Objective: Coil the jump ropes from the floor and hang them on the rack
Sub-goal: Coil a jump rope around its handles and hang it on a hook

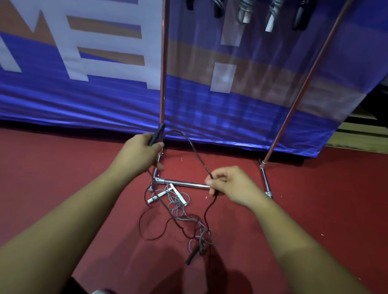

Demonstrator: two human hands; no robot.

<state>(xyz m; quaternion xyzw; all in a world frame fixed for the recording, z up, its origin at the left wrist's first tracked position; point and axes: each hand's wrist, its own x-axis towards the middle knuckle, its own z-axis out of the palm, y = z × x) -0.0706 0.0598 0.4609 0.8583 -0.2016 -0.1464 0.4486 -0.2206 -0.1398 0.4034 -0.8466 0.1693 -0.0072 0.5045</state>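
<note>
- Black jump rope (194, 151) arcs between the two hands in the head view. The left hand (140, 155) is wrapped round one black handle (156, 134), held upright beside the left post of the rack (162, 76).
- The right hand (229, 185), lower and to the right, pinches the cord between thumb and fingertips; from there the cord drops to the red floor (50, 172).
- On the floor at the rack's foot, its loose loops lie tangled with a grey jump rope (180, 195) with white handles. The second black handle (192, 257) lies nearest the person.
- Coiled ropes (244, 6) hang from the top of the rack, in front of a blue banner (78, 98).
</note>
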